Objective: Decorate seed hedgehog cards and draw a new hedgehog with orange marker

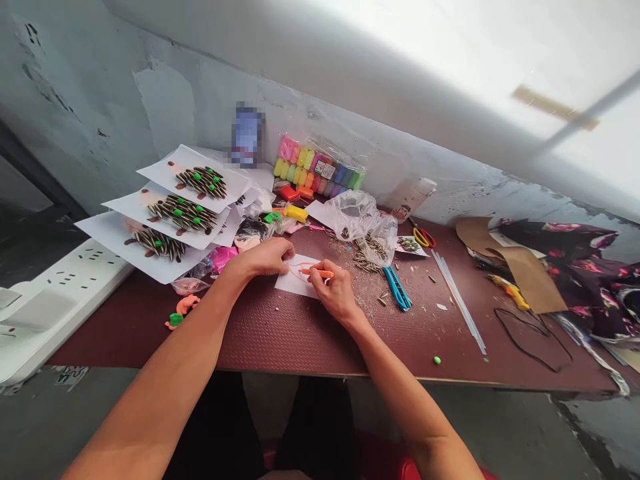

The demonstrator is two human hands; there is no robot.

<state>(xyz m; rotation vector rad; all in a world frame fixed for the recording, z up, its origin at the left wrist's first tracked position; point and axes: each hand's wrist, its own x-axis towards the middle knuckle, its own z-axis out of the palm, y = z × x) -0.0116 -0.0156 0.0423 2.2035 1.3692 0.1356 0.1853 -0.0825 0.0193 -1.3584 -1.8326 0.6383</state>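
Note:
A small sheet of white paper [293, 283] lies on the brown table, with an orange outline drawn on it. My right hand [336, 290] is closed around an orange marker [323, 273], its tip at the paper. At the sheet's upper left edge, my left hand [270, 258] has its fingers curled together and holds the paper; its fingertips are partly hidden. To the left is a stack of white cards [170, 200] bearing hedgehog shapes made of striped seeds with green dots.
Behind stands a pack of coloured clay [320, 167]. Sunflower seeds [370, 257] spill from a plastic bag [357, 213]. A blue utility knife [397, 290], scissors [424, 235], clear glue sticks [460, 303] and a yellow glue gun [515, 291] lie rightward. A white power strip [60, 287] is left.

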